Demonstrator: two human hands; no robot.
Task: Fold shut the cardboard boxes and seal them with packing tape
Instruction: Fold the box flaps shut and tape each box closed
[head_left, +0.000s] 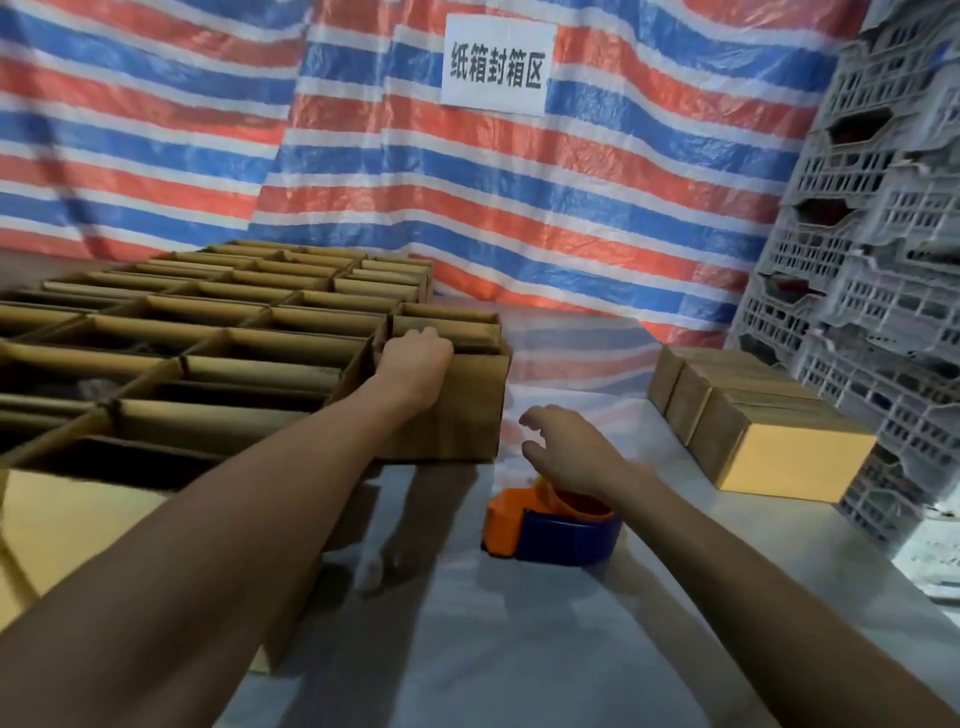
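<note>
The left hand (415, 358) is gripping the rim of an open box (457, 415), fingers curled over its top edge, at the corner of the ten o'clock block; the right hand (566, 447) is hovering spread and empty just above the tape dispenser (550, 530) at five o'clock; I'd say a fresh box is being fetched, needing a pull clear, flaps folding, then tape; tight-packed neighbours (208, 358) are looking like the hindrance; closed boxes (769, 441) are sitting at three o'clock beside stacked crates (883, 291).
</note>
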